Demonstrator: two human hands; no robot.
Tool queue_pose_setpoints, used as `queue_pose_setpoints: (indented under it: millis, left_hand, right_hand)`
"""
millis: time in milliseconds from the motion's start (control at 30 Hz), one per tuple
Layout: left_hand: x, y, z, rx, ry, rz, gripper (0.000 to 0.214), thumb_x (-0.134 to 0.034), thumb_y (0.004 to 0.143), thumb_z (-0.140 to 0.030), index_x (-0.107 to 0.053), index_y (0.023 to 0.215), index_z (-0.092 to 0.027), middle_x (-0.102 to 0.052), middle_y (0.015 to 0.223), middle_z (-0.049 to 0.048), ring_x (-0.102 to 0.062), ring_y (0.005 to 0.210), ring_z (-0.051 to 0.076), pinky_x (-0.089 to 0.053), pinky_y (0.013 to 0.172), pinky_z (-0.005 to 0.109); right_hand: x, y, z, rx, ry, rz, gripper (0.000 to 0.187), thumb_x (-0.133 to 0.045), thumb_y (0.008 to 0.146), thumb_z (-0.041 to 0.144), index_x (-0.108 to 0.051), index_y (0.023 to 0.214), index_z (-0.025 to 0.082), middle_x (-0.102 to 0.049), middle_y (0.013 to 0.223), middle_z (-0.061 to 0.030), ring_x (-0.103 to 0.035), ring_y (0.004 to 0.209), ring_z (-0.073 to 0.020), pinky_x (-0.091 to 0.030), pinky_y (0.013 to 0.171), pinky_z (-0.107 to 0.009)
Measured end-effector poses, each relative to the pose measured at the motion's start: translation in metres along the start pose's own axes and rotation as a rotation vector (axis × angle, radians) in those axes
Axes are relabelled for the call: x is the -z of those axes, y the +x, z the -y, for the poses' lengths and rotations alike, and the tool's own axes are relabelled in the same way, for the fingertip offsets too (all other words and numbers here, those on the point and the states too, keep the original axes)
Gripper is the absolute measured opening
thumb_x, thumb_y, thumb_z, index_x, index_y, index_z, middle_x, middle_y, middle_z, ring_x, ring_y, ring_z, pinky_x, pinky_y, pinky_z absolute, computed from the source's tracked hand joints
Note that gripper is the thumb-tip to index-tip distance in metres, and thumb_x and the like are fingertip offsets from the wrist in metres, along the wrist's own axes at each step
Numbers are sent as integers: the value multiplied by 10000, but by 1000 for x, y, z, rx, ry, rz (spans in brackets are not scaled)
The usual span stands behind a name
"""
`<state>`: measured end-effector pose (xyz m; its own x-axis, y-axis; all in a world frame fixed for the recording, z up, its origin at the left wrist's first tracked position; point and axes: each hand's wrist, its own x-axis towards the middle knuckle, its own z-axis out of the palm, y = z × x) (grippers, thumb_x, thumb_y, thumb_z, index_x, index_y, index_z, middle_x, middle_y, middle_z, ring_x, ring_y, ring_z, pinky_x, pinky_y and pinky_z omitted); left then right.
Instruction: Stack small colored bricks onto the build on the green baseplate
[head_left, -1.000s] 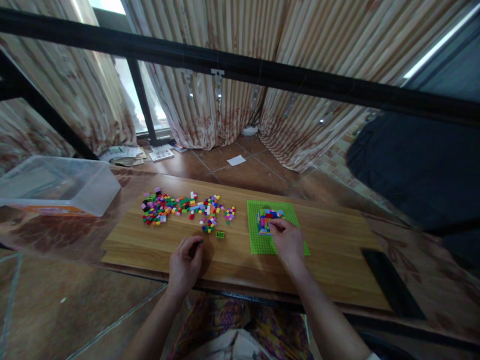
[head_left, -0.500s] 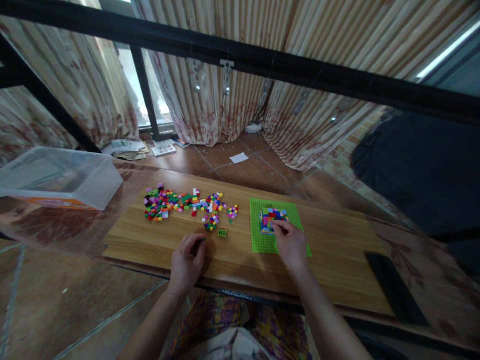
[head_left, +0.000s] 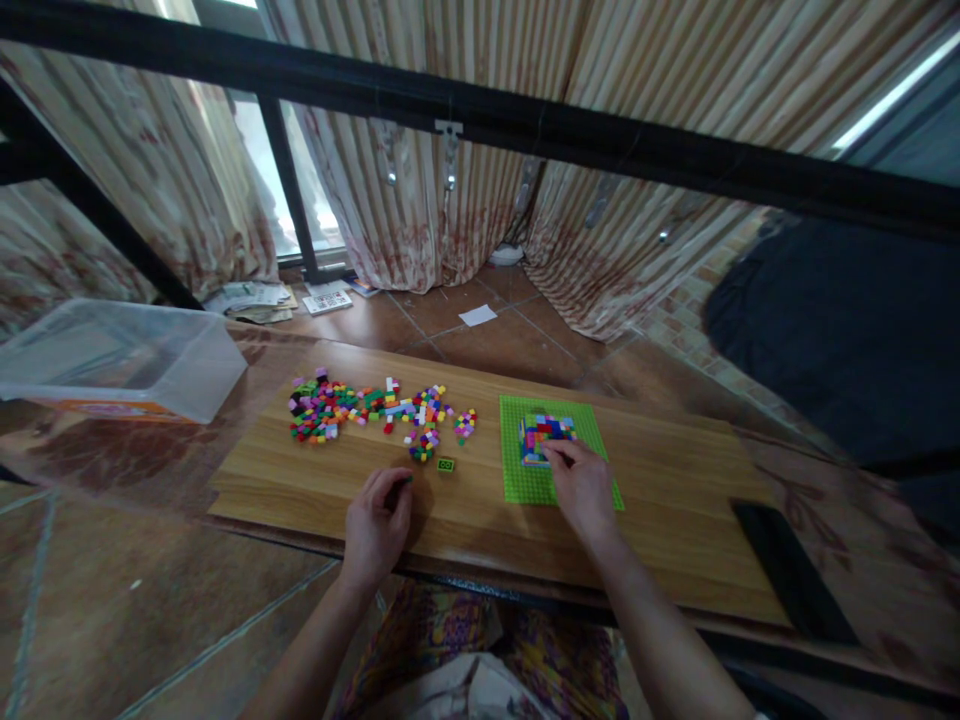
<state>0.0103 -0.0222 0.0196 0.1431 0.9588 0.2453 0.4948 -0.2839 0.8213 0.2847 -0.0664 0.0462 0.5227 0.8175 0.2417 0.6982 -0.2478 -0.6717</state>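
On the green baseplate (head_left: 514, 485) stands a low, many-coloured block of toy bricks (head_left: 534, 438). My right hand (head_left: 583, 488) reaches over its near right side, thumb and forefinger pinched at the bricks; whatever is between the fingertips is too small to make out. Left of the baseplate, my left hand (head_left: 379, 515) rests at the board with its fingers curled together. A tiny dark bit shows at those fingertips, its kind unclear. Close by lies a single lime-green brick (head_left: 445, 465) on the wood.
Loose bricks (head_left: 330, 405) in many colours spread across the left half of the wooden board (head_left: 300, 490). A clear plastic bin (head_left: 180, 365) stands at the far left. Near the board's right end lies a dark flat object (head_left: 791, 570). A black bar (head_left: 525, 115) crosses the view above.
Hardly anything differs. My right fingertips stay at the brick block with a very slight shift, and my left hand keeps its closed pose. The view has tilted a little.
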Motion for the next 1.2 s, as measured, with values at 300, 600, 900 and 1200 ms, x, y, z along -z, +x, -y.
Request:
queue_pose_setpoints:
  millis: [300, 600, 900, 1200]
  left_hand:
    - [-4, -10, -1, 153, -272, 0, 166, -613, 782, -293, -698, 884, -195, -702, 879, 49, -652, 834, 194, -519, 789, 310]
    - [-25, -42, -57, 31, -423, 270, 209, -600, 812, -179, -695, 993, -224, -719, 914, 42, -672, 849, 176, -525, 780, 277]
    - [-32, -40, -73, -205, -225, 261, 317, -524, 812, -73, -609, 1091, -197, -689, 933, 58, -666, 879, 169, -540, 808, 296]
    - [-38, -26, -85, 26, -448, 261, 244, -556, 822, -139, -615, 1054, -187, -669, 883, 31, -656, 799, 133, -527, 737, 243]
  right_hand:
    - [4, -31, 13, 23, 201, -45, 297, -510, 879, 388, -733, 966, 212, -716, 989, -86, -650, 875, -218, -485, 807, -367]
    - [-13, -102, 51, -152, 582, 366, 227, -624, 829, 377, -742, 969, 242, -739, 956, -55, -669, 900, -221, -511, 815, -351]
    - [-2, -95, 56, -243, 720, 318, 165, -678, 760, 347, -755, 832, 221, -748, 857, -42, -672, 824, -200, -513, 780, -323]
    - [10, -84, 51, -573, 1151, 255, 248, -826, 621, 335, -746, 807, 193, -685, 674, -2, -553, 575, -89, -457, 560, -208]
